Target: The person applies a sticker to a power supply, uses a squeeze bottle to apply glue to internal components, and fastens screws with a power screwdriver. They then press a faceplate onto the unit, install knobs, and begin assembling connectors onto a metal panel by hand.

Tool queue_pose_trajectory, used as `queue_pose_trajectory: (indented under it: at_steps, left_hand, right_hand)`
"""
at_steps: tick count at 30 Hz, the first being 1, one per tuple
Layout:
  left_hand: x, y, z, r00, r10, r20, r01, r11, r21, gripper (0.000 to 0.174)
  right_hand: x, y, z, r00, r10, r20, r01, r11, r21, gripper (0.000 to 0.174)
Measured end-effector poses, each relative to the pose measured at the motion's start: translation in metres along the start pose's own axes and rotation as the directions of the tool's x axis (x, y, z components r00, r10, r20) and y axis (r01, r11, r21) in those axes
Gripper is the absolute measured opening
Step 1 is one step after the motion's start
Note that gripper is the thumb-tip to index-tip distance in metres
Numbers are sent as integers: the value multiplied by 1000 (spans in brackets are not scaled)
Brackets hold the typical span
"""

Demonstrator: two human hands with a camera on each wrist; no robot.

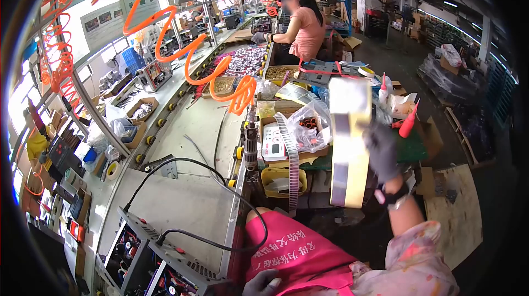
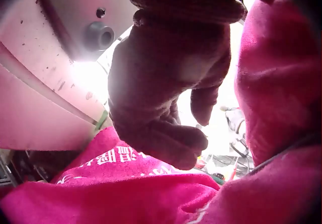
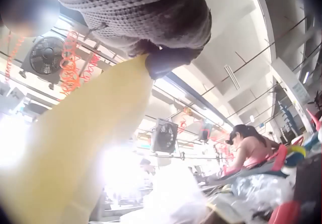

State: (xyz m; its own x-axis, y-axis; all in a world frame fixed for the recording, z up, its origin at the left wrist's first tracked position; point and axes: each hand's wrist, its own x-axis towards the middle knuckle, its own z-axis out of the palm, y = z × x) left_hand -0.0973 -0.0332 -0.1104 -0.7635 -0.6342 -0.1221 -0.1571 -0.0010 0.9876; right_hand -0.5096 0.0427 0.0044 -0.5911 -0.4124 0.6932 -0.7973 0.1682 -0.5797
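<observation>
My right hand [image 1: 381,151], in a grey glove, pinches the edge of a long strip of silver labels [image 1: 343,177] on yellow backing paper. The strip hangs upright over the cluttered side table, its upper part washed out by glare. From the right wrist view, the yellow backing [image 3: 85,133] runs down from the gloved fingers [image 3: 171,62]. My left hand [image 1: 263,284], also gloved, is low by the pink apron [image 1: 297,246]. In the left wrist view its fingers [image 2: 176,143] hang loosely curled with nothing in them.
An electric screwdriver [image 1: 251,144] hangs from a coiled orange hose [image 1: 187,56] between conveyor and side table. Open-topped machines [image 1: 182,263] with a black cable stand on the conveyor. A box with a plastic bag [image 1: 308,128] and a red-tipped bottle [image 1: 408,122] are nearby. Another person [image 1: 306,29] sits farther along.
</observation>
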Motion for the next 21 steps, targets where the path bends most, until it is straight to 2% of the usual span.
queue_pose_trajectory:
  at_steps: [2,4,6,7,10,11,12,14,15,18,21]
  left_hand:
    - [3,1,1,1000,-3,-4,3,1000,8,28]
    - [6,8,2,999,12,-30,-11,999,36,28]
    - [7,9,3,999,31,-37,-29,998,53,28]
    - [7,10,2,998,38,-43,-35,997,65,28]
    - [4,8,3,995,-16,-103,24,996,82,28]
    - [4,8,3,992,-36,-122,45,996,72,28]
    - [4,7,3,989,-58,-139,66,996,60,28]
    - [6,7,3,983,-84,-166,91,995,35,29]
    - [8,7,4,981,-89,-175,95,995,22,30]
    - [15,7,2,977,-132,-169,135,991,3,31]
    - [23,5,0,974,-171,-146,174,985,9,32]
  right_hand:
    - [61,14,-6,958,-226,-177,229,973,-3,39]
    - [123,55,4,902,-412,-131,403,911,-87,48]
    - [163,87,25,965,-257,51,260,963,-64,58]
    - [179,96,38,983,-124,138,151,968,-201,65]
    - [211,157,93,941,-170,294,192,980,-49,68]
    - [215,164,106,861,-33,507,3,998,60,68]
    - [214,171,124,812,41,582,-178,967,180,57]
    - [206,118,132,716,124,687,-60,991,-116,48]
    - [207,136,152,714,68,697,17,993,-114,43]
    - [201,104,167,758,86,647,193,918,-348,39]
    - [212,139,201,838,36,544,172,929,-327,36]
